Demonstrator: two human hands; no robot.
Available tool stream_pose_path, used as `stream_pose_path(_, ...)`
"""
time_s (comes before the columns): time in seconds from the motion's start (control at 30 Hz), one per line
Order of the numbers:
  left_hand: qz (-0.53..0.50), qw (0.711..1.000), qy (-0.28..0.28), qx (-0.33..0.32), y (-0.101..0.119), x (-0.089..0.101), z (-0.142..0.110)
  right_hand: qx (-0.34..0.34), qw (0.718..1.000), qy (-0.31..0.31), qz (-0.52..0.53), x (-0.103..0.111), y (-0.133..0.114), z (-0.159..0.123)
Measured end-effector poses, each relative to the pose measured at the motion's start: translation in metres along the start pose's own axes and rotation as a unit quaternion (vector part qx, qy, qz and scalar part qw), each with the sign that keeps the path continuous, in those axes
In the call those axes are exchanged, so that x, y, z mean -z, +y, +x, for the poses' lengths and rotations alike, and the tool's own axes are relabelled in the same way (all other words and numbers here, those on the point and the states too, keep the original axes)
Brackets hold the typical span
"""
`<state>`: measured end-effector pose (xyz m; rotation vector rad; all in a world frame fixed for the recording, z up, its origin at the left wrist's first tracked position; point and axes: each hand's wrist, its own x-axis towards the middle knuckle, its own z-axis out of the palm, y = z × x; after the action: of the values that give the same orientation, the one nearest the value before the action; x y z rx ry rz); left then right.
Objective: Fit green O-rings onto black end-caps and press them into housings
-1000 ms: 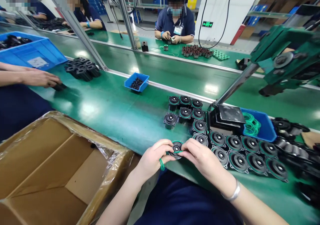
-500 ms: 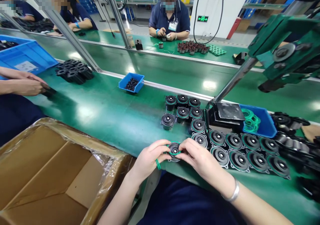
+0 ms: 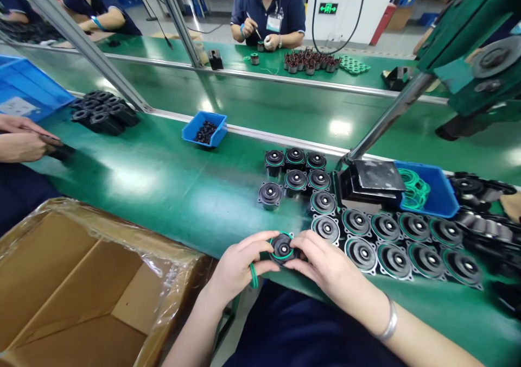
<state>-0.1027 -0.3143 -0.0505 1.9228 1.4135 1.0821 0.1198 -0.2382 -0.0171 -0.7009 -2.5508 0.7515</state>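
Note:
Between my two hands, close to the bench's front edge, is a round black motor housing (image 3: pixel 284 249) with a green O-ring (image 3: pixel 272 254) around its stepped top. My left hand (image 3: pixel 240 261) grips its left side, fingers curled; more green rings (image 3: pixel 254 276) hang from those fingers. On the other side my right hand (image 3: pixel 319 255) pinches the rim with thumb and fingertips. Similar black housings (image 3: pixel 393 258) with green rings stand in rows to the right. Several more, such as a housing (image 3: pixel 270 194), stand farther back.
A blue bin (image 3: pixel 442 190) of green rings sits beside a black metal block (image 3: pixel 376 177) under a green press (image 3: pixel 480 57). An open cardboard box (image 3: pixel 52 280) is at left. Behind it a co-worker's hands (image 3: pixel 24 139) hold a dark part. A small blue bin (image 3: pixel 203 129) holds small black pieces.
The green ring, earlier stretched across the housing's top between my fingers, now lies around the raised part. My right fingers have shifted down its right side. The view has tilted slightly down.

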Motion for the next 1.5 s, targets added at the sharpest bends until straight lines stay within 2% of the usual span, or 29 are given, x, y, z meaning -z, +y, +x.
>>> stream_pose_path(0.13, -0.073, 0.996, -0.029, 0.045, -0.006, 0.002, 0.004, -0.022, 0.999, -0.034, -0.001, 0.003, 0.000, 0.002)
stream_pose_path(0.23, -0.100, 0.993, -0.035, 0.044, -0.007, 0.003, 0.006, -0.032, 0.999, -0.039, -0.002, 0.003, 0.000, 0.001)
stream_pose_path(0.43, -0.073, 0.996, -0.049, 0.024, -0.006, -0.001, -0.002, -0.018, 0.998, -0.036, -0.051, 0.004, -0.001, -0.002)
stream_pose_path(0.57, -0.060, 0.996, -0.063, 0.023, -0.007, -0.004, -0.004, -0.019, 0.998, -0.034, -0.040, 0.000, -0.001, -0.007)
stream_pose_path(0.67, -0.083, 0.994, -0.055, 0.041, -0.009, -0.004, -0.001, -0.010, 1.000, -0.015, -0.019, -0.004, -0.001, -0.011)
stream_pose_path(0.83, -0.117, 0.992, -0.032, 0.036, -0.007, -0.002, 0.005, 0.021, 1.000, 0.004, -0.018, -0.007, 0.002, -0.012)
stream_pose_path(1.0, -0.090, 0.995, -0.025, 0.020, -0.005, -0.006, 0.003, 0.069, 0.997, 0.014, -0.020, -0.013, 0.006, -0.013)
stream_pose_path(1.2, -0.015, 0.999, 0.019, -0.044, 0.002, -0.015, -0.012, 0.123, 0.990, 0.056, -0.039, -0.015, 0.007, -0.023)
stream_pose_path(1.27, -0.029, 0.996, 0.074, -0.038, 0.012, -0.013, -0.010, 0.090, 0.993, 0.079, 0.025, -0.012, 0.004, -0.022)
stream_pose_path(1.33, -0.033, 0.991, 0.127, -0.008, 0.023, -0.011, -0.002, 0.027, 0.986, 0.066, 0.149, -0.009, -0.003, -0.017)
stream_pose_path(1.4, 0.001, 0.989, 0.150, 0.012, 0.034, -0.010, 0.009, -0.033, 0.964, 0.027, 0.261, -0.008, -0.011, -0.010)
stream_pose_path(1.5, 0.045, 0.986, 0.159, 0.011, 0.046, -0.014, 0.023, -0.101, 0.929, -0.004, 0.357, -0.009, -0.021, 0.001)
